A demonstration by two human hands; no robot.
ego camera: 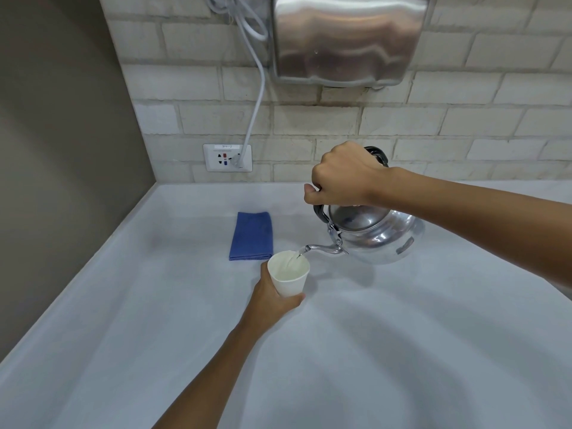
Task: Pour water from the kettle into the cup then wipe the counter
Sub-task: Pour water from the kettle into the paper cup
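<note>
Pale counter point(387, 351) is filling the near and middle of the scene, running up to a brick-tiled wall point(402, 125) at the far side and a plain grey wall point(62, 150) on the left.

Steel hand dryer point(346, 38) is hanging on the far wall, top centre. White cable point(258, 97) is dropping from beside it down to a wall socket point(227, 157) just above the counter edge, far left.

Metal kettle point(376, 235) is hanging in the air over the counter, right of centre, tilting left, spout pointing down toward the cup. Right hand point(343, 178) is closing in a full fist round the kettle's black handle, arm coming in from the right.

Blue cloth point(252, 236) is lying folded flat on the counter, left of the kettle, just beyond the cup, nobody touching it.

White paper cup point(289, 275) is sitting centre of the scene, near side of the cloth, tilting slightly. Cannot tell whether its base is resting on the counter or lifting off it. Left hand point(272, 297) is wrapping round the cup's lower half from the left and near side, thumb curling under the front, fingers mostly hidden behind it.

Thin stream of water point(297, 253) is running from the spout tip into the cup at its far right rim. Cup is showing liquid inside.
</note>
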